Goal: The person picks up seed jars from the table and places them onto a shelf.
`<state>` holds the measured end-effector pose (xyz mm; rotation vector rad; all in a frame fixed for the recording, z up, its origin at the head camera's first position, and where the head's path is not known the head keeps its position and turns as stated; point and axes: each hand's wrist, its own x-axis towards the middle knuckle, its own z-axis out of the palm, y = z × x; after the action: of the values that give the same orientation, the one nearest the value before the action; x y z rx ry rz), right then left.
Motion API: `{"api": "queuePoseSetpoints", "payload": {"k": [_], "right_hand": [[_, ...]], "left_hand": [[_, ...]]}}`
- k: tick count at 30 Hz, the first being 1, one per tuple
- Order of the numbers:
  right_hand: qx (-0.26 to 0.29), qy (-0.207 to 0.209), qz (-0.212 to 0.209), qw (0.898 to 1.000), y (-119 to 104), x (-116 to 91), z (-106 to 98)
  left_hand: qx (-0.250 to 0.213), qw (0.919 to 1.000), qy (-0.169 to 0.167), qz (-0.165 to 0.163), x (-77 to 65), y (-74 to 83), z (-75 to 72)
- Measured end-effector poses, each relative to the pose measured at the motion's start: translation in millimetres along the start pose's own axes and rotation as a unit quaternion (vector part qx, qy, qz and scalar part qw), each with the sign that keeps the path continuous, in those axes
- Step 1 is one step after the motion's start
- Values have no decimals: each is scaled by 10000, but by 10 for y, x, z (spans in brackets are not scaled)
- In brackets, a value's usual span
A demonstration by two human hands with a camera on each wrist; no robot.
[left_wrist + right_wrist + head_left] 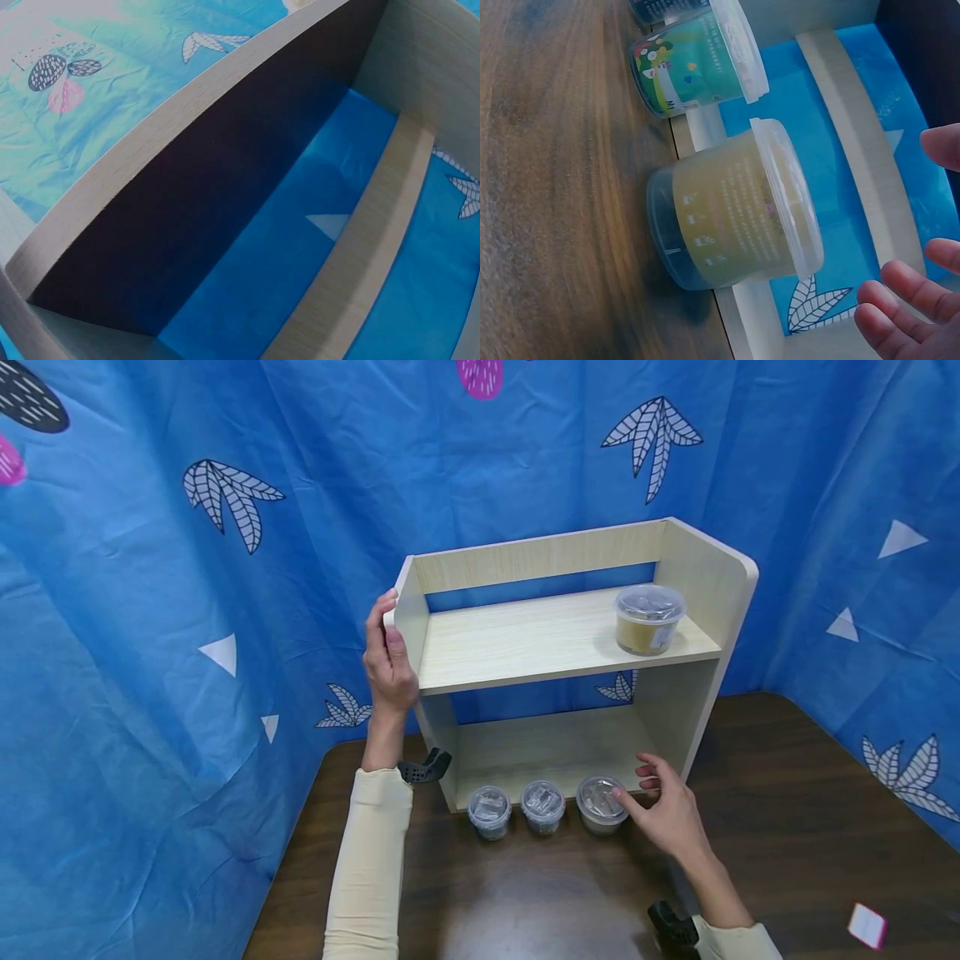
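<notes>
Plastic tub (600, 808) | upright, axis vert | lbl txt (735, 206) illegible | R hand (665, 810) wide, nr tub | L hand (390, 664) grips shelf (517, 639)

Head view looks forward and down; 2 nearer wrist views share its shelf (517, 639).

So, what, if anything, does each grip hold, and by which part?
The left grip holds the two-tier shelf by the front of its left side panel; the right grip holds nothing.
</notes>
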<state>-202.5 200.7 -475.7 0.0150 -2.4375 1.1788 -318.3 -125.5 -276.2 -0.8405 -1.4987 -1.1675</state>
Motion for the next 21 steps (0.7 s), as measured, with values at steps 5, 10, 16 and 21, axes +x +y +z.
{"api": "queuePoseSetpoints", "payload": {"k": [5, 10, 16, 21], "right_hand": [[20, -94, 87, 9999, 10, -6, 21], [-10, -110, 87, 9999, 33, -14, 42], [-71, -143, 110, 9998, 50, -30, 69], [-99, -169, 143, 9997, 52, -39, 83]], "left_hand": [[-8, 10000, -20, -1, 7, 0, 5], [19, 10000, -25, 4, 8, -1, 7], [18, 10000, -24, 20, 7, -2, 12], [-5, 10000, -15, 30, 7, -5, 11]]}}
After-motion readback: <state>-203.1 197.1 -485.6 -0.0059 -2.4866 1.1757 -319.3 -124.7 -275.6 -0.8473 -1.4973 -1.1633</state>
